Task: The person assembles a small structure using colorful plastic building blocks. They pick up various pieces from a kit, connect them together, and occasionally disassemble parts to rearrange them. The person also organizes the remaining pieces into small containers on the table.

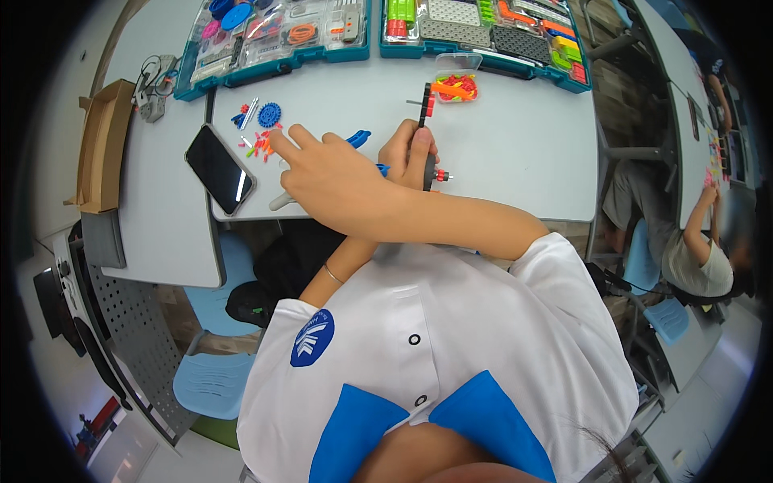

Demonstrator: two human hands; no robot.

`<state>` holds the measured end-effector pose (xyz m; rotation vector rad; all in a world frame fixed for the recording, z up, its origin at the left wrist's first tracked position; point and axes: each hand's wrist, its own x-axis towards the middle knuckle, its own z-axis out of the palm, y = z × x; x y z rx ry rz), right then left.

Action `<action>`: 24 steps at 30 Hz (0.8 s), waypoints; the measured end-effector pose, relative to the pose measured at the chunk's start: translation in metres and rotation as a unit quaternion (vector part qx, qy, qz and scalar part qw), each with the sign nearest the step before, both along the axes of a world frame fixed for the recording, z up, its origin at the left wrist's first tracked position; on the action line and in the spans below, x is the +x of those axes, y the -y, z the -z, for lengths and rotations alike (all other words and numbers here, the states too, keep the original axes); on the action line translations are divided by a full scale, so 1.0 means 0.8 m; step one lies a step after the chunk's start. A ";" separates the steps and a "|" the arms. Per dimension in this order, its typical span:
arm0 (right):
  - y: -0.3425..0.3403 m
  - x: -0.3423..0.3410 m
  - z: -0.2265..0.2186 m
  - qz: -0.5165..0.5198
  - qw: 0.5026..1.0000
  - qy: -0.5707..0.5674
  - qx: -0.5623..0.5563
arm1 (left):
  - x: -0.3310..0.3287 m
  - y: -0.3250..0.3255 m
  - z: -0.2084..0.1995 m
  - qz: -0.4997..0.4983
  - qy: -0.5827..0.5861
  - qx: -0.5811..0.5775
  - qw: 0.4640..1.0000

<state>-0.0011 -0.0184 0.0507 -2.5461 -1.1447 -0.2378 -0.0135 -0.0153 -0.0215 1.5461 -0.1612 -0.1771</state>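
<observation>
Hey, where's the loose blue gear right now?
In the head view, the blue gear lies left of centre on the white table, just above the small coloured pins, up-right of the black phone.

At left lies a phone [219,171] — farther left, an open box [105,161] beside a power strip [153,101]. Blue chairs [211,385] stand near left — a person [694,270] sits at right.

Dressed in white short-sleeved shirt [499,330] with pointed blue collar [495,419], dark-ringed buttons [415,340]. Marked with blue badge [314,334], white emblem [307,346]. Wearing thin bangle [331,274], left forearm [348,258].
</observation>
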 end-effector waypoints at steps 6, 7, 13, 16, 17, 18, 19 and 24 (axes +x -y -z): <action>0.011 0.028 0.000 0.017 0.998 -0.004 -0.058 | -0.002 0.002 0.001 -0.008 -0.056 0.010 0.998; 0.017 0.033 -0.001 0.011 0.998 -0.016 -0.056 | -0.001 0.002 0.002 -0.002 -0.088 0.005 0.996; 0.049 0.053 -0.004 0.028 0.998 -0.039 -0.032 | -0.004 -0.001 0.059 -0.059 0.139 0.099 0.984; 0.063 0.068 -0.003 0.060 0.997 -0.032 -0.031 | -0.010 -0.006 0.053 -0.034 0.182 0.094 0.978; 0.066 0.073 -0.004 0.070 0.996 -0.037 -0.042 | -0.015 -0.010 0.040 -0.019 0.167 0.072 0.983; 0.071 0.080 -0.004 0.085 0.994 -0.041 -0.054 | -0.016 -0.013 0.026 0.028 0.078 0.057 0.995; 0.079 0.085 0.000 0.092 0.994 -0.032 -0.047 | -0.017 -0.017 0.009 0.075 -0.011 0.042 0.996; 0.118 0.107 -0.021 0.115 0.988 -0.034 -0.097 | -0.036 -0.035 -0.017 0.187 -0.091 0.044 0.977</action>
